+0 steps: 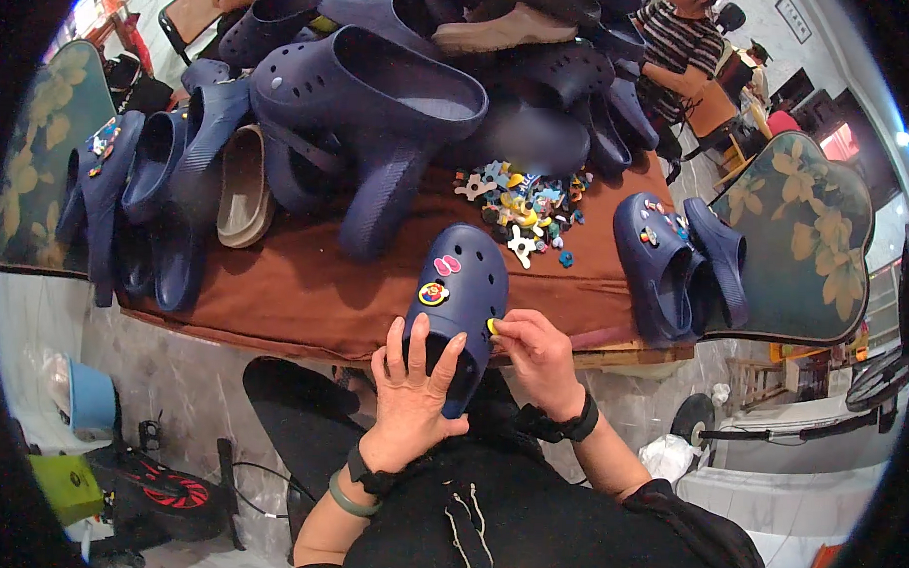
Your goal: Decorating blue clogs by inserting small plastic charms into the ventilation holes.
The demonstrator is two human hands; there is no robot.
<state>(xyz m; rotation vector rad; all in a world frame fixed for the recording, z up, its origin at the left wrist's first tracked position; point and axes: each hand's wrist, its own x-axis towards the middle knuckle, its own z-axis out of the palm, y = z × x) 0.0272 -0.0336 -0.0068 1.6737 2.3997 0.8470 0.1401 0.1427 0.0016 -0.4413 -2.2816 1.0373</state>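
Note:
A navy clog (468, 254) with round holes in its upper lies at the near edge of the brown-covered table, toe pointing away from me. Two charms sit on it: a pink one (447, 265) shaped like a pair of slippers and a round cartoon-figure charm (434, 293). My left hand (411, 378) grips the clog's heel end, fingers over the opening and thumb along the side. At the clog's right side my right hand (534, 349) pinches a small yellow charm (492, 326) against the upper. The charm's back is hidden.
Beyond the clog lies a pile of colourful charms (537, 207). Navy clogs (371, 101) are heaped at the back, with a beige-lined one (245, 192) at the left. Charm-decorated clogs (656, 261) stand at the right edge. Another person (683, 47) sits across the table.

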